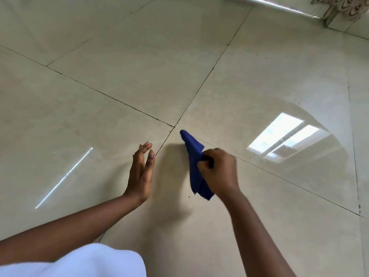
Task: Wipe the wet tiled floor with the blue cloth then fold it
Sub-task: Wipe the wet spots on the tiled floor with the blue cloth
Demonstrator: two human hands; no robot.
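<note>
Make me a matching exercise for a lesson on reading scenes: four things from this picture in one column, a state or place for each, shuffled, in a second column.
Column 1
1. left hand
2. right hand
3. blue cloth
4. window reflection

Column 2
A. bunched up, hanging from a grip
B. bright patch on the tile at the right
C. open, fingers straight, holding nothing
D. fingers curled round fabric

Pairs: 1-C, 2-D, 3-A, 4-B
</note>
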